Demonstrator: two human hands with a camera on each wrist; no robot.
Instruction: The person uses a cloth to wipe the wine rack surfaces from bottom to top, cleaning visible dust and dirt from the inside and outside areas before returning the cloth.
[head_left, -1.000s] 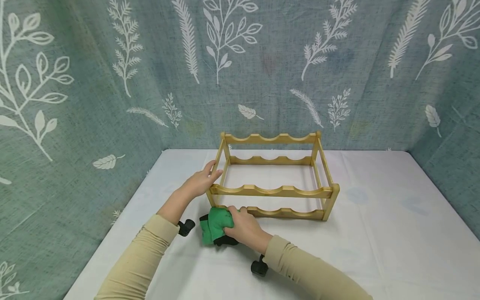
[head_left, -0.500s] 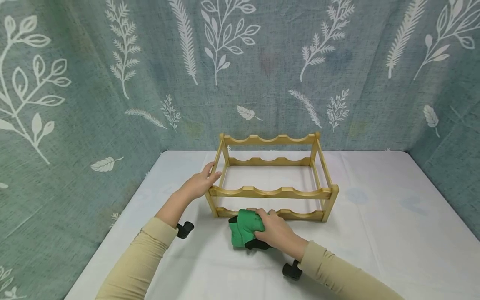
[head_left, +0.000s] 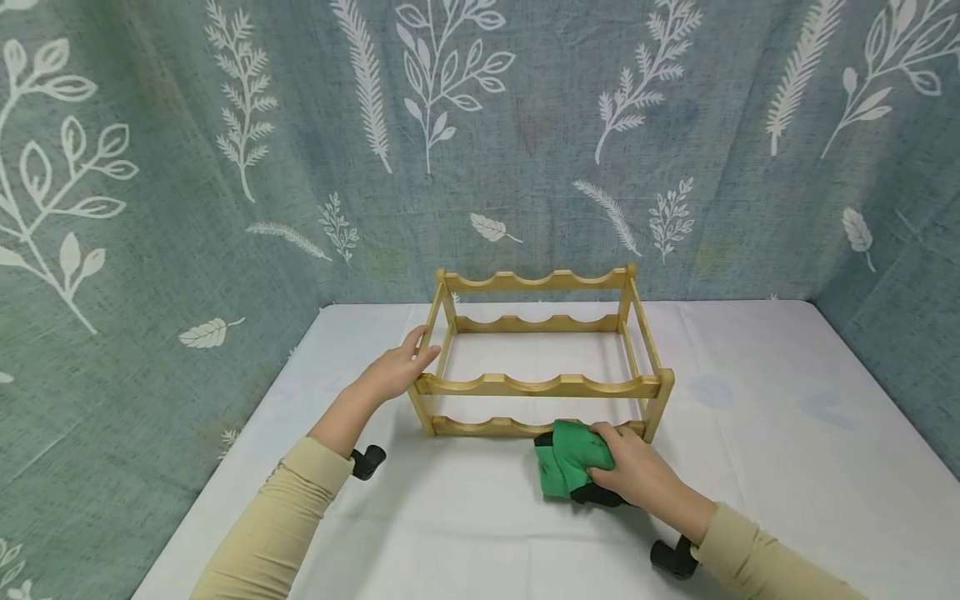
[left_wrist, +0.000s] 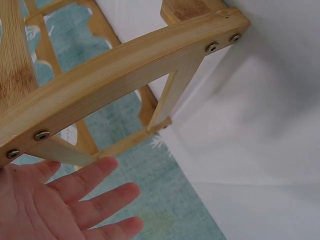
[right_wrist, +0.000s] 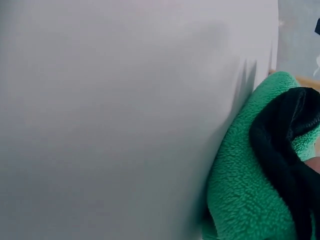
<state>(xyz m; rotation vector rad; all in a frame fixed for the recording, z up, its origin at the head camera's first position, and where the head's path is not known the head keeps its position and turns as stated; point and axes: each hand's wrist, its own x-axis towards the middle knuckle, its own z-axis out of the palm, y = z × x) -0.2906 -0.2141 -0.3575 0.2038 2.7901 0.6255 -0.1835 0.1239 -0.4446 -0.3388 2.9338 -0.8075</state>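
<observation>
A wooden bottle rack with scalloped rails stands on the white-covered table. My left hand rests at its left side. In the left wrist view the fingers are spread and nearly straight beside the rack's end frame. My right hand grips a bunched green terry cloth with black edging, at the right part of the lower front rail. Up close in the right wrist view, the cloth lies against the white surface, and most of that hand is out of sight.
A white cloth covers the table. Grey-green curtains with white leaf prints close off the back and sides. Each wrist carries a small black camera mount, such as the left one.
My right hand has slid the green cloth rightward along the lower front rail, from its left end to near its right end. The left hand has stayed at the rack's left side.
</observation>
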